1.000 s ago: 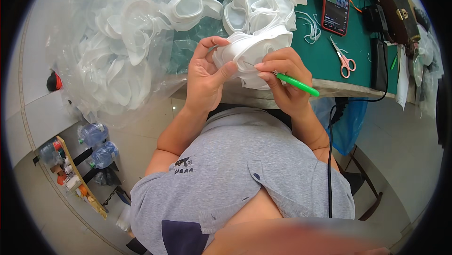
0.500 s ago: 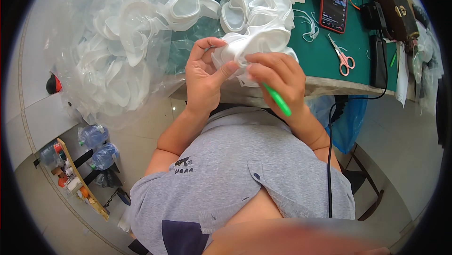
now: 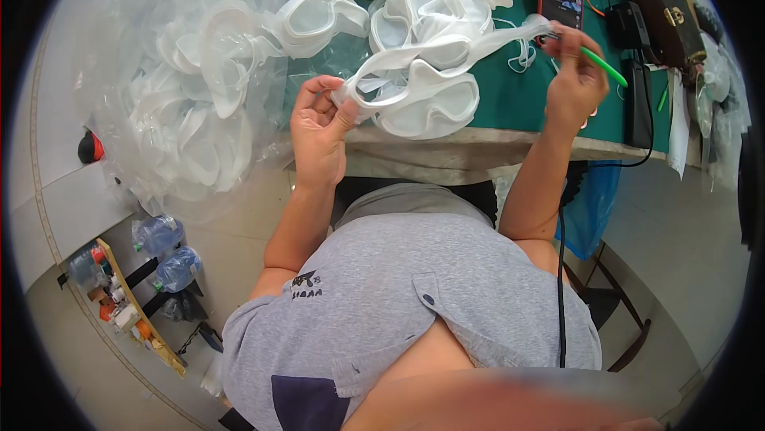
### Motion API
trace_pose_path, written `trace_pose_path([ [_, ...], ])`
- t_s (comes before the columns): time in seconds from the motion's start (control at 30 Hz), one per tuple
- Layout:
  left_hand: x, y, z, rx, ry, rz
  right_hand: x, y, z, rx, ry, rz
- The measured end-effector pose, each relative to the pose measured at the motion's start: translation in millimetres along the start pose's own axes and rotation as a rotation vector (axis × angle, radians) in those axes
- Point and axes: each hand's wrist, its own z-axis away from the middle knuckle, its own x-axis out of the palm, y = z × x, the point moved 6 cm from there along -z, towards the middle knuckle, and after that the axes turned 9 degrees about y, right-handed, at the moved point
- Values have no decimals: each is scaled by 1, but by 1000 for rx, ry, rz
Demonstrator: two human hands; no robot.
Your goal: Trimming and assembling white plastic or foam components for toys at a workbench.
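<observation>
Bright, soft light glints off the plastic bag (image 3: 111, 84), edges curving into black corners.

The right fingers (image 3: 564, 41) have swung outward, apparently drawing the white piece (image 3: 494, 43) out lengthwise.

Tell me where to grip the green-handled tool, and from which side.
Probably best by its free outer end, coming from the person's right: the slim green handle juts out past the right hand, which covers its inner part.

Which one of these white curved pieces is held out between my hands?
The long white piece running from your left hand to your right hand; the other white pieces lie ungripped on the green table or in the clear bag.
</observation>
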Motion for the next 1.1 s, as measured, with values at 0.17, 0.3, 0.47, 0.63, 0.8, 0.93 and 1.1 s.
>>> trace_pose_path([
  [0.17,20,13,0,-4,-120,-188,8,-22,25,367,-343,-109],
  [0.3,28,25,7,31,-229,-289,40,-59,45,-141,-360,102],
  [0.47,50,51,9,363,-104,-1038,56,-49,64,-354,-541,353],
  [0.63,105,66,4,1062,-123,-1351,51,-50,69,-432,-494,314],
  [0.8,138,33,-15,1113,-547,-1152,47,-49,73,-489,-422,299],
  [0.93,137,33,-18,1145,-450,-1014,41,-43,74,-503,-359,360],
  [1.1,133,52,-22,1023,-275,-923,34,-63,82,-629,-356,208],
])
